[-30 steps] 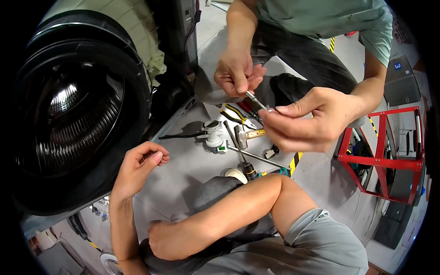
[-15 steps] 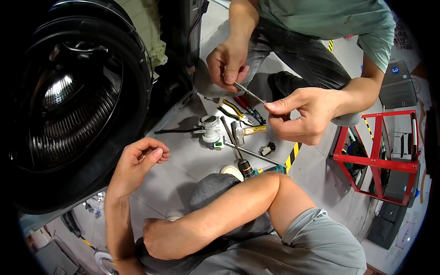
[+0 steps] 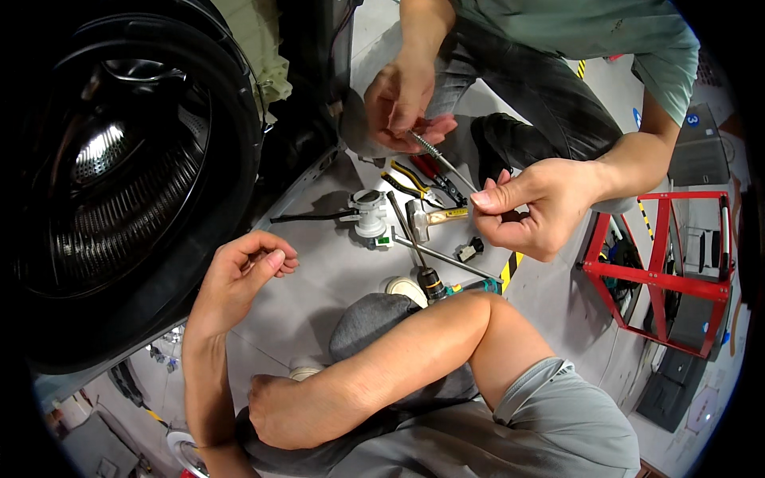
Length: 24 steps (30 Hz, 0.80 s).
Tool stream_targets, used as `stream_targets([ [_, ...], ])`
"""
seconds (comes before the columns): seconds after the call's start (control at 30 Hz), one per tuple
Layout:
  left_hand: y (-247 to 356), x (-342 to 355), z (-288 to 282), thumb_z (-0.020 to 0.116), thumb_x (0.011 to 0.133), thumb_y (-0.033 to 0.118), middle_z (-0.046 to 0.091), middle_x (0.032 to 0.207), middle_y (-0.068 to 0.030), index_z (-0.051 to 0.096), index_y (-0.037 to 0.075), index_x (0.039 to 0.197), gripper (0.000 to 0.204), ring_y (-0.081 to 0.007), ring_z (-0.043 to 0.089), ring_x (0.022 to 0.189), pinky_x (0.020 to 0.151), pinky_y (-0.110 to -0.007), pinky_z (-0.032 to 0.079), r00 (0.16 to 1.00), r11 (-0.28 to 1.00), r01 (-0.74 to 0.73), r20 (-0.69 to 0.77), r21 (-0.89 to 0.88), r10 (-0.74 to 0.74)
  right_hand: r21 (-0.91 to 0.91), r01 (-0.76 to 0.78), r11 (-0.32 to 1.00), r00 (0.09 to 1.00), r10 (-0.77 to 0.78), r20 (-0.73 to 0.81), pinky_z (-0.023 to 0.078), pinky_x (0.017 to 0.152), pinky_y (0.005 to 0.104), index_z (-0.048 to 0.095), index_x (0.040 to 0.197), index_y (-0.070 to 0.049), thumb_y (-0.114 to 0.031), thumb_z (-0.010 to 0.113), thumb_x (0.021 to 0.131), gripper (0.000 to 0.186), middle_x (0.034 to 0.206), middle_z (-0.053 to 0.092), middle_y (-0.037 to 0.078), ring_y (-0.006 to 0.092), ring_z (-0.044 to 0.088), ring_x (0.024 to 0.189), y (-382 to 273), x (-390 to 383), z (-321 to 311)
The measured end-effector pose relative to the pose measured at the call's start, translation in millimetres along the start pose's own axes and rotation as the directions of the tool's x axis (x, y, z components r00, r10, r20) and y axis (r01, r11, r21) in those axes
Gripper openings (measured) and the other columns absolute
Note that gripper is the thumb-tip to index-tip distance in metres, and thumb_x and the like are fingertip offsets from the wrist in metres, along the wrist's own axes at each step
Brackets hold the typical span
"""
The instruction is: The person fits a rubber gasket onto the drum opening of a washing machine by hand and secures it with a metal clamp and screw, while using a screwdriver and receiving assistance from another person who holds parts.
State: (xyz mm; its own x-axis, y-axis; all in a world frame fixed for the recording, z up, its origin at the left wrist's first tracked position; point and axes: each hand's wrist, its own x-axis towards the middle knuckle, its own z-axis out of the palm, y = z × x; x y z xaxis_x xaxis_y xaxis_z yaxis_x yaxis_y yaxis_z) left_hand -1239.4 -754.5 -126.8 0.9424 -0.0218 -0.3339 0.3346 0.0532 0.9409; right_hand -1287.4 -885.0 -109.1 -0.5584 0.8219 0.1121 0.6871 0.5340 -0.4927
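Note:
My left hand point(image 3: 253, 269) hovers beside the washer's black drum seal point(image 3: 231, 175), fingers loosely curled with nothing visible in them. My right hand point(image 3: 283, 410) is closed over my dark-clad leg, contents hidden. A co-worker's left hand point(image 3: 534, 207) pinches a thin metal rod point(image 3: 450, 167) with a spring or thread; their right hand point(image 3: 402, 107) is at its other end, fingers partly spread. On the floor between us lie a white pump housing point(image 3: 369, 213), yellow-handled pliers point(image 3: 406, 182), red-handled pliers point(image 3: 434, 171), a hammer point(image 3: 422, 223), a drill point(image 3: 434, 283) and a small connector point(image 3: 470, 249).
The open washer's steel drum point(image 3: 127, 183) fills the left. A red metal frame point(image 3: 661, 279) stands at the right before dark panels point(image 3: 681, 374). Yellow-black floor tape point(image 3: 510, 269) runs near the tools. The co-worker's dark-trousered legs point(image 3: 542, 95) are across from me.
The co-worker's right-hand fingers have spread from their grip on the rod, and both their hands have shifted slightly. My hands stay nearly still.

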Motion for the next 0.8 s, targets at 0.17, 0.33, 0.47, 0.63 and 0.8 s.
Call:
stream_targets([
  [0.17,1,2,1,0.057,0.092,0.01,0.065,0.088,-0.006,0.063,-0.001,0.098,0.014,-0.012,0.062,0.084,0.077,-0.025,0.049,1.0,1.0,0.002,0.001,0.019,-0.002,-0.014,0.009,1.0,1.0,-0.009,0.014,0.041,0.054,0.0375,0.073,0.074,-0.012,-0.021,0.063,0.072,0.013,0.073,0.07,0.002,0.0213,0.066,0.072,1,-3,-6],
  [0.33,1,2,2,0.057,0.092,0.011,0.065,0.088,-0.006,0.063,-0.002,0.098,0.015,-0.0119,0.061,0.084,0.077,-0.025,0.049,1.0,1.0,0.001,-0.001,0.015,-0.001,-0.016,0.009,1.0,1.0,-0.009,-0.014,0.04,0.052,0.0372,0.072,0.072,-0.011,-0.022,0.063,0.072,0.015,0.071,0.069,0.003,0.0216,0.065,0.069,0,-4,-4],
  [0.47,-1,3,1,0.057,0.093,0.011,0.065,0.088,-0.006,0.063,-0.002,0.098,0.015,-0.0118,0.061,0.084,0.077,-0.025,0.049,1.0,1.0,0.006,0.002,0.015,-0.006,-0.019,0.031,0.999,0.998,-0.032,-0.048,0.039,0.05,0.0374,0.072,0.072,-0.01,-0.023,0.063,0.071,0.015,0.069,0.069,0.004,0.0223,0.065,0.066,1,-5,-2],
  [0.63,-4,5,2,0.058,0.093,0.012,0.065,0.089,-0.0058,0.063,-0.002,0.098,0.016,-0.0115,0.061,0.084,0.077,-0.024,0.049,1.0,1.0,0.01,0.012,0.002,-0.01,-0.02,0.028,0.999,0.997,-0.03,-0.07,0.038,0.049,0.0374,0.071,0.071,-0.01,-0.021,0.062,0.071,0.015,0.068,0.068,0.004,0.0227,0.065,0.064,2,-9,-3],
  [0.8,-1,3,2,0.058,0.093,0.013,0.064,0.089,-0.0056,0.063,-0.002,0.098,0.016,-0.0113,0.061,0.084,0.077,-0.024,0.049,1.0,1.0,0.011,0.004,0.008,-0.011,0.046,-0.033,0.998,0.999,0.033,-0.006,0.039,0.062,0.0342,0.068,0.067,-0.01,-0.021,0.064,0.07,0.012,0.066,0.065,0.003,0.0205,0.062,0.067,-1,-13,-21],
])
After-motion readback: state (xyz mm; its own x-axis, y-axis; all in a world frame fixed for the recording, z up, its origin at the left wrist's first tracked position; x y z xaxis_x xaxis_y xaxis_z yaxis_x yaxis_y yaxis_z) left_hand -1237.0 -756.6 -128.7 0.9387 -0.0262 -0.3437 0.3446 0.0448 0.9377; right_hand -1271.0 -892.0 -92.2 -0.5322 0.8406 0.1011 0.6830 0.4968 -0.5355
